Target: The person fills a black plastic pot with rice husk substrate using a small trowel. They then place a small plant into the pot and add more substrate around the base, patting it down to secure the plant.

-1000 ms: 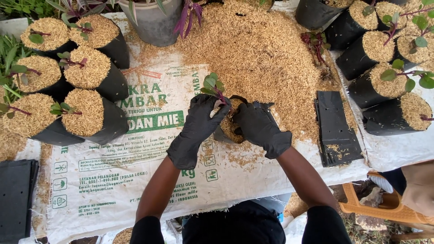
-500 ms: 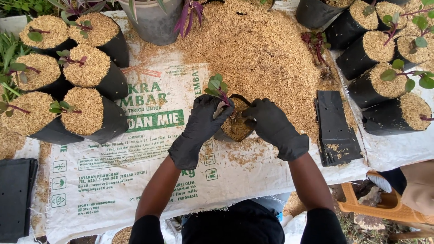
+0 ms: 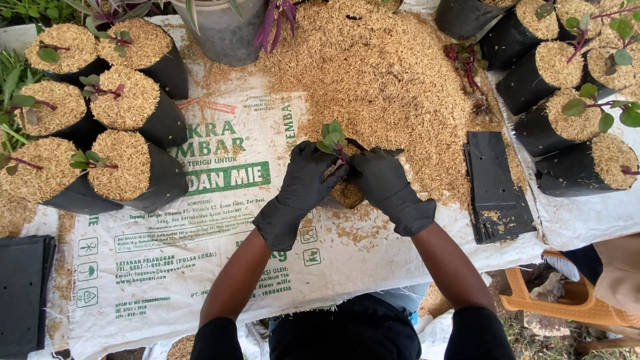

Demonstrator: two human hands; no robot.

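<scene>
Both black-gloved hands, left hand (image 3: 298,192) and right hand (image 3: 390,189), close around the small black plastic grow bag (image 3: 347,195) below the big rice-husk heap (image 3: 380,80), holding the green purple-stemmed seedling (image 3: 334,140). Hard pressing could snap its thin stem.

Daylit ground under a printed white sack (image 3: 167,267).

Filled black bags (image 3: 130,165) left, flat bag stack (image 3: 495,187), grey pot (image 3: 227,30).
</scene>
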